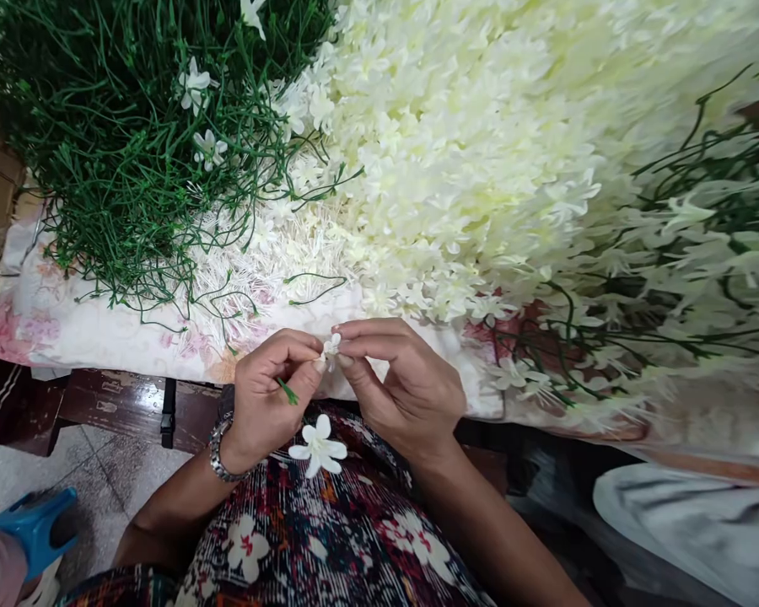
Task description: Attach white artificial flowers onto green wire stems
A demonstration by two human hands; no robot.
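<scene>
My left hand (275, 379) pinches a green plastic stem, whose forked green tip (287, 391) pokes out below the thumb. A small white artificial flower (332, 344) sits between the fingertips of both hands. My right hand (408, 384) is closed on it with thumb and forefinger. Just below the hands, an open white artificial flower (318, 447) shows in front of the patterned clothing; whether it joins the held stem is hidden. Both hands are close to the front edge of the cloth-covered table (120, 337).
Green plastic stems (132, 143) form a big heap at the back left. Loose white petals (455, 152) are piled across the middle. Finished-looking flower sprays (670, 278) lie at the right. A blue plastic object (34, 531) is at lower left, pale fabric (696, 523) at lower right.
</scene>
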